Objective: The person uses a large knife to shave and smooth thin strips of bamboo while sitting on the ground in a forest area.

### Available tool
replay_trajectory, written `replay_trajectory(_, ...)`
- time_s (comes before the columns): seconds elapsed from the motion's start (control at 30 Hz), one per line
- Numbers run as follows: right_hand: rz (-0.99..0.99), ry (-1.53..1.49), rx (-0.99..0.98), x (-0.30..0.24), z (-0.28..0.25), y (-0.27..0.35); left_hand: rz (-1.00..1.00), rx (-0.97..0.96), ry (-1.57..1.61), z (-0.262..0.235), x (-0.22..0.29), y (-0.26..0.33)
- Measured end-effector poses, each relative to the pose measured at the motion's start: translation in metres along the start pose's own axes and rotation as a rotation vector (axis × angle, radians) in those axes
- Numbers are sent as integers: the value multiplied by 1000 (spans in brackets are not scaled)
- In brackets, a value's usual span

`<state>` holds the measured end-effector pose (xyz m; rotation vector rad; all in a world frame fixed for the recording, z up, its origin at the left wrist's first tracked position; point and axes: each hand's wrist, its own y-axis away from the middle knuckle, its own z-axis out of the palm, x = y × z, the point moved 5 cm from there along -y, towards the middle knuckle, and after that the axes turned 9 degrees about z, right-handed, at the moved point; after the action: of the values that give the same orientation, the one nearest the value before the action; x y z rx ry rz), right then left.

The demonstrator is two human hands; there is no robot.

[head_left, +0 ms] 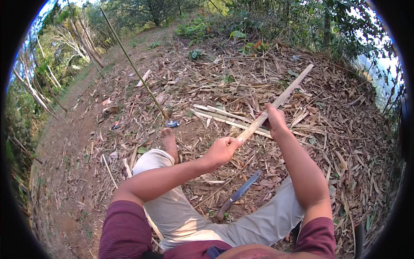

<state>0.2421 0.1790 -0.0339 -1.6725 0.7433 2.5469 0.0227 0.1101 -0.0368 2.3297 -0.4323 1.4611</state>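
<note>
A long, flat, pale wooden strip (294, 84) slants from in front of my body up to the far right. My left hand (222, 151) pinches its near end between thumb and fingers. Farther along, my right hand (274, 118) is wrapped round the strip near its middle. Beyond my hands, several similar pale strips (224, 116) lie in a loose pile on the ground, partly behind the held one. Between my legs rests a large knife (246, 187) with a dark blade and a brown handle (224, 210), touched by neither hand.
Dry leaves and shavings (207, 75) cover the sloping ground. A thin green pole (131, 60) stands tilted at the far left, near a small dark blue packet (172, 124) by my bare foot (169, 141). Bushes and trees (302, 26) border the slope.
</note>
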Motion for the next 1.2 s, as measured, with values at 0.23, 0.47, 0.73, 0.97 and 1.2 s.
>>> replay_trajectory(0.23,166,440,-445,17,53,56,117,246,336,-25,2,-28)
replay_trajectory(0.47,172,603,-662,49,77,118,-16,282,413,-48,10,-30)
replay_trajectory(0.73,232,621,-713,65,78,129,-337,212,652,-30,-45,-31)
replay_trajectory(0.97,201,653,-674,69,77,133,-355,241,621,-23,-30,-20)
replay_trajectory(1.2,175,613,-668,75,78,130,-349,229,592,-21,-33,-25)
